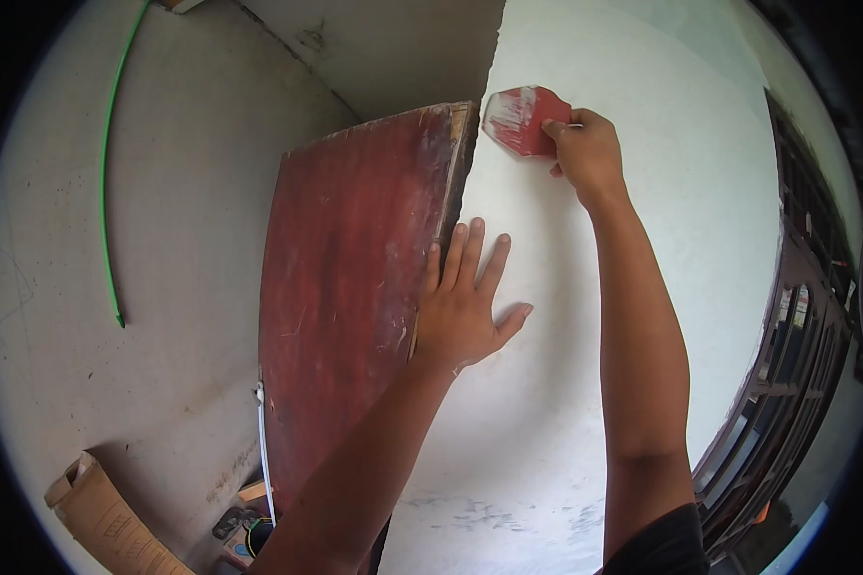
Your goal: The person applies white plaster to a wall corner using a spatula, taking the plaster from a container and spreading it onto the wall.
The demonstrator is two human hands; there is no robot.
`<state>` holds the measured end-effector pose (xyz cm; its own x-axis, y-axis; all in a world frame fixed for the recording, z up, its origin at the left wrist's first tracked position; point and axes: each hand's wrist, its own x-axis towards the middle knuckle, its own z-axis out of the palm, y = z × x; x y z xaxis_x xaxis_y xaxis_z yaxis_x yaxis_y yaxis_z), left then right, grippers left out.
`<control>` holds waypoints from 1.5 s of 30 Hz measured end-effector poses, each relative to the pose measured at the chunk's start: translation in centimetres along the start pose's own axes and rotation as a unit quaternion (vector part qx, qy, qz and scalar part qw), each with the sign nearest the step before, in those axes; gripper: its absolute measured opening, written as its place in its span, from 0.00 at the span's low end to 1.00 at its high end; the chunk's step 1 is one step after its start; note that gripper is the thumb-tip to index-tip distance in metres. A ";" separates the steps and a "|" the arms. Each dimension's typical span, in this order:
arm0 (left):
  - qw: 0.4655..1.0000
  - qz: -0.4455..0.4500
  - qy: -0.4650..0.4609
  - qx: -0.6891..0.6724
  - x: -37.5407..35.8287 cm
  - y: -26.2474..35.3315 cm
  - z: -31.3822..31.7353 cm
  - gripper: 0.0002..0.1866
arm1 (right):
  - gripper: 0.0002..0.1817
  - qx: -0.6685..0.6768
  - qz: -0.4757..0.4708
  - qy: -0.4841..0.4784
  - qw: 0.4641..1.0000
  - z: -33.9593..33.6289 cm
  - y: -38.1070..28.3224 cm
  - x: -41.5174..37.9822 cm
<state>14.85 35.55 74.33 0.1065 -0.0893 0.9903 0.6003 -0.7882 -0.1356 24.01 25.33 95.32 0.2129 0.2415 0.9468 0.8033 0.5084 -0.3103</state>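
Note:
My right hand (587, 151) grips a red putty scraper (527, 120) by its right side, near the top of the white wall (556, 287). Whitish filler smears the scraper's face, and its left edge lies close to the wall's left border. Lower down, my left hand (465, 297) is spread with fingers apart, its palm toward the white wall. The fingers on its left side reach the edge of a dark red wooden panel (355, 278). Whether the palm presses on the wall or the panel's edge is hard to tell.
A green cable (105, 192) hangs down the grey wall at left. A cardboard box (115, 522) leans at lower left, beside a white pipe (264, 450) and some small items. Along the right runs a dark window grille (786, 355). Grey patches mark the lower white wall.

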 end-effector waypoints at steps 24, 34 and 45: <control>1.000 0.000 -0.005 -0.004 0.0 0.0 0.0 0.46 | 0.15 0.154 0.001 0.014 0.988 -1.4 1.2 -1.7; 1.000 -0.001 -0.001 -0.001 0.0 0.0 0.0 0.46 | 0.16 0.131 0.053 0.064 0.988 -5.2 4.3 -0.7; 1.000 0.003 -0.001 -0.001 0.2 0.0 -0.1 0.46 | 0.17 0.001 0.033 0.064 0.997 -2.3 2.9 -0.3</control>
<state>14.82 35.46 74.48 0.1116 -0.0931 0.9894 0.5980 -0.7889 -0.1417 27.58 24.80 94.30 0.3352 0.1668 0.9273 0.7841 0.4964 -0.3727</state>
